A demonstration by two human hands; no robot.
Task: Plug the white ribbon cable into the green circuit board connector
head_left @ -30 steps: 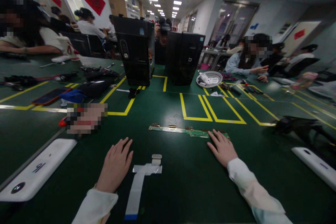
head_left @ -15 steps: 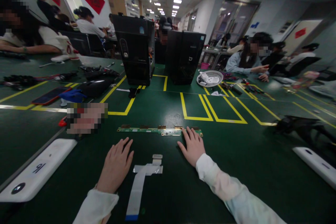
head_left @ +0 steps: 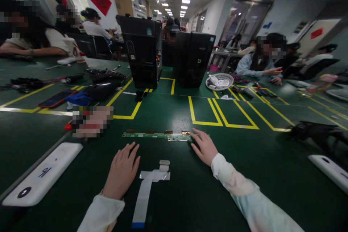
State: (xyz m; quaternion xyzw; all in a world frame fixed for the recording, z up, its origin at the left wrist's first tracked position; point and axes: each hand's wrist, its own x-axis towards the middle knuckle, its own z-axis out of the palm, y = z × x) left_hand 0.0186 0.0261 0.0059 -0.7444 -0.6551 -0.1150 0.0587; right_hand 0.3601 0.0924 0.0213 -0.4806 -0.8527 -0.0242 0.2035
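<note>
A long, narrow green circuit board (head_left: 157,135) lies crosswise on the dark green table. My right hand (head_left: 205,147) is over its right end, fingers apart, the fingertips at the board's edge; whether they press on it I cannot tell. My left hand (head_left: 121,170) rests palm down on the table, nearer to me than the board's left part, with its fingers spread and nothing held. To the right of my left hand lies a white flat ribbon cable (head_left: 144,195) with a blue end and a small connector at its top.
Two black computer cases (head_left: 143,54) stand at the back. A white basket (head_left: 219,81) is right of them. White devices lie at the left (head_left: 43,174) and right (head_left: 330,170) edges. Yellow tape marks the table; a blue-sleeved person (head_left: 251,67) sits back right.
My right hand has shifted right along the board and turned a little, its fingers now pointing more to the left. My left hand has stayed in place beside the cable.
</note>
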